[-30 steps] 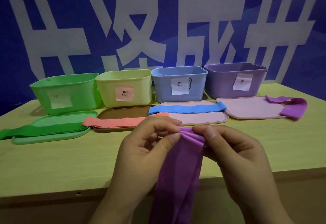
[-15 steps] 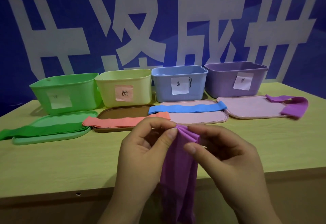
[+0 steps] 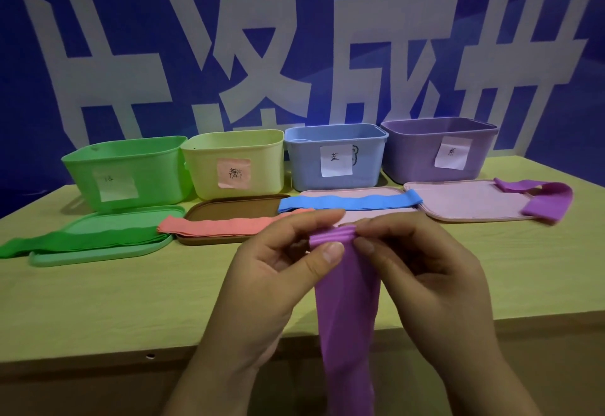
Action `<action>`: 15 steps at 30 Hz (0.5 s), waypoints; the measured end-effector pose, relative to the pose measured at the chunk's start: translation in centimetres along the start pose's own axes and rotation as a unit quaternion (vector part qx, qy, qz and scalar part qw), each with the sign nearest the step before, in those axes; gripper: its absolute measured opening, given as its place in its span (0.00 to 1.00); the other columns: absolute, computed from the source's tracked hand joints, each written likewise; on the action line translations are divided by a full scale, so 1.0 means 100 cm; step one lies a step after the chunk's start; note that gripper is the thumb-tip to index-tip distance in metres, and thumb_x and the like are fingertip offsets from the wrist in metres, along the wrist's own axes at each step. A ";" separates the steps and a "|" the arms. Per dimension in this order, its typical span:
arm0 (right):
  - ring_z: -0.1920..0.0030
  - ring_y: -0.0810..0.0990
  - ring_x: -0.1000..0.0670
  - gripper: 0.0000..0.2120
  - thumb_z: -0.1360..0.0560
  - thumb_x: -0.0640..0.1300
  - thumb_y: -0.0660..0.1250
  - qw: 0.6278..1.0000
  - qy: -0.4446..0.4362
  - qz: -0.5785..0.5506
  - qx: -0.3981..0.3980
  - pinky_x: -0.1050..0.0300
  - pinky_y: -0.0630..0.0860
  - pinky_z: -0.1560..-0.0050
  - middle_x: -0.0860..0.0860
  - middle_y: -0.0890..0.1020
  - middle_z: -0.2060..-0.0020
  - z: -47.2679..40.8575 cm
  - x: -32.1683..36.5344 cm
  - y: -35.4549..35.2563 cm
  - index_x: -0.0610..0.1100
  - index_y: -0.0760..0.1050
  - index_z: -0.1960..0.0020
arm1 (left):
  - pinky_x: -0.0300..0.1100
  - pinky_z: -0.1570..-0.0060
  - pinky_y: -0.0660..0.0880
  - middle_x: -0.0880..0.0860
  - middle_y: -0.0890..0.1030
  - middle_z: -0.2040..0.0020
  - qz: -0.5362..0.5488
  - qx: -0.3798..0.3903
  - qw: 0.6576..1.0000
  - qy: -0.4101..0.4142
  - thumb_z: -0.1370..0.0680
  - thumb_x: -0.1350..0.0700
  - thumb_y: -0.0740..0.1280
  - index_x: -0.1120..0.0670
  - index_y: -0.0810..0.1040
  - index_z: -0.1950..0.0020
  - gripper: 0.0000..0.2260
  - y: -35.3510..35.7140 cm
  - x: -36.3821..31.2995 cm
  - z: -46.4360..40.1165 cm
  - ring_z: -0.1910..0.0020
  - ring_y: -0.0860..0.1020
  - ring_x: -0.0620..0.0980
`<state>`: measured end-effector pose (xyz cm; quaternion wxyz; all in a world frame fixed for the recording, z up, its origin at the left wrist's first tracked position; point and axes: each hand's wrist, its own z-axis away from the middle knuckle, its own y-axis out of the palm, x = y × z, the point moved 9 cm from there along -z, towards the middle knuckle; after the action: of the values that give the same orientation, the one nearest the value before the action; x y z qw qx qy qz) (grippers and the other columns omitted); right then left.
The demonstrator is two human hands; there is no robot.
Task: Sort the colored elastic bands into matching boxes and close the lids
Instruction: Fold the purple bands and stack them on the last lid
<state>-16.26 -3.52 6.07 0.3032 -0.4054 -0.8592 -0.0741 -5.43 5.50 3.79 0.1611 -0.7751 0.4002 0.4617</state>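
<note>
Purple band (image 3: pixel 347 301) hangs straight down, long axis vertical, out over the near edge of the table (image 3: pixel 131 301). Its gathered top edge is pinched from either side: the left hand (image 3: pixel 278 271) clamps it between thumb and forefinger, and the right hand (image 3: pixel 425 271) pinches the other end of the fold. The purple box (image 3: pixel 438 150) stands open at far right, ahead of the right hand, which looks the nearer one to carry the band there.
</note>
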 end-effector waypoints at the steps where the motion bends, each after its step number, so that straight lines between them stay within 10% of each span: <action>1: 0.53 0.80 0.61 0.07 0.29 0.45 0.65 1.000 0.001 -0.001 -0.001 0.72 0.74 0.55 0.61 0.81 0.56 0.000 -0.001 0.000 0.55 0.78 0.54 | 0.34 0.52 0.75 0.47 0.84 0.51 -0.020 -0.013 0.999 0.024 0.36 0.53 0.72 0.43 0.85 0.53 0.13 -0.002 -0.005 -0.001 0.50 0.80 0.43; 8: 0.53 0.82 0.53 0.20 0.29 0.58 0.67 0.998 0.006 -0.053 0.032 0.56 0.80 0.58 0.58 0.81 0.51 0.002 -0.007 0.009 0.68 0.65 0.39 | 0.36 0.55 0.76 0.47 0.84 0.56 -0.140 -0.025 0.985 0.097 0.33 0.55 0.73 0.42 0.84 0.57 0.08 0.002 -0.029 -0.016 0.54 0.81 0.45; 15: 0.64 0.76 0.52 0.12 0.28 0.46 0.63 0.999 -0.029 -0.014 -0.021 0.55 0.75 0.65 0.59 0.76 0.60 -0.004 -0.007 0.000 0.64 0.70 0.52 | 0.40 0.48 0.77 0.48 0.82 0.51 -0.008 0.031 0.999 -0.025 0.32 0.57 0.75 0.44 0.81 0.44 0.18 0.016 -0.009 -0.030 0.47 0.80 0.46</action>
<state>-15.75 -4.12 6.04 0.2686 -0.4011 -0.8717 -0.0842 -5.06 3.04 6.29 0.1986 -0.7609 0.4042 0.4672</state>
